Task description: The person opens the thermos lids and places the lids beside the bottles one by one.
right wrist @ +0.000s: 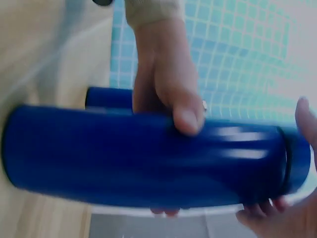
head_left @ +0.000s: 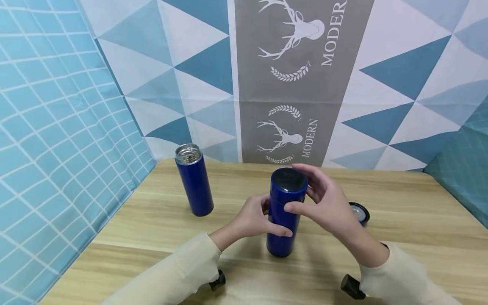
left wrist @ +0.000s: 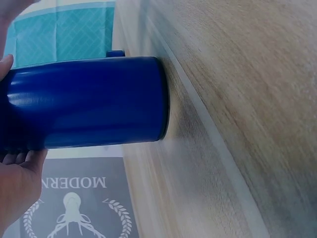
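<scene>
A dark-blue vacuum flask (head_left: 283, 231) stands upright on the wooden table, its lid (head_left: 289, 181) on top with a glossy black upper face. My left hand (head_left: 253, 217) grips the flask's body around the middle, thumb across the near side. At the top, my right hand (head_left: 329, 205) holds the lid from the right, thumb in front and fingers behind. The right wrist view shows the left hand (right wrist: 171, 74) wrapped about the flask (right wrist: 124, 158) and the right hand's fingers near the lid seam. Contact of some fingertips is hidden behind the flask.
To the left stands a second blue flask (head_left: 196, 186), uncapped, with a bare steel threaded mouth. A loose lid (head_left: 359, 213) lies on the table (head_left: 137, 237) at the right, partly behind my right wrist. Patterned cloth backdrops rise behind and along both sides.
</scene>
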Tool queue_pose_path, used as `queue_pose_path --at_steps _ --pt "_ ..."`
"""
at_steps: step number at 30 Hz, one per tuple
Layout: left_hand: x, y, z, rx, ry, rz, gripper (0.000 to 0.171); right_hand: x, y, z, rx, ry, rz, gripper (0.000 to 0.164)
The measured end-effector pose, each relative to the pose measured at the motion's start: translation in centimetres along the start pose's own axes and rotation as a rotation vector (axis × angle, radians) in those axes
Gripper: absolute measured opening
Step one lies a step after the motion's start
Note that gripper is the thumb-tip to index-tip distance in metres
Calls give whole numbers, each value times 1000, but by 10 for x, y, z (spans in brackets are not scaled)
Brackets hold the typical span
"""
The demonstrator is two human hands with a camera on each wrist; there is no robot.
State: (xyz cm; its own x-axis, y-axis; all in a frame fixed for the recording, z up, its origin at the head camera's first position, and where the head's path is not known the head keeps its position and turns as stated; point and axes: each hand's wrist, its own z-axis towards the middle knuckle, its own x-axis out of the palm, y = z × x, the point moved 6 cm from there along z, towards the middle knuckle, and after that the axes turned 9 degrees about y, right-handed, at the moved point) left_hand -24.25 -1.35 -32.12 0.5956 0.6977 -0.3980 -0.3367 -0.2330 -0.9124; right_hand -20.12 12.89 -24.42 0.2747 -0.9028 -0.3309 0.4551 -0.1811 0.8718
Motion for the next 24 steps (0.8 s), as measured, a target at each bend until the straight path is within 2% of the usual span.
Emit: queue_pose_path --at_steps 3,5,11,16,24 --pt "-1 0 1 9 -4 0 59 5 2 -3 20 -93 4 69" --pt "-1 0 1 14 0 1 59 6 0 -3 20 -127 18 67" --pt "-2 -1 3 27 23 -11 60 6 -7 -2 25 -138 62 64" --pt "-1 0 4 27 18 -22 58 3 -12 1 2 -74 85 63" --pt "0 -2 1 47 10 -5 57 -5 -14 9 -93 121 94 63"
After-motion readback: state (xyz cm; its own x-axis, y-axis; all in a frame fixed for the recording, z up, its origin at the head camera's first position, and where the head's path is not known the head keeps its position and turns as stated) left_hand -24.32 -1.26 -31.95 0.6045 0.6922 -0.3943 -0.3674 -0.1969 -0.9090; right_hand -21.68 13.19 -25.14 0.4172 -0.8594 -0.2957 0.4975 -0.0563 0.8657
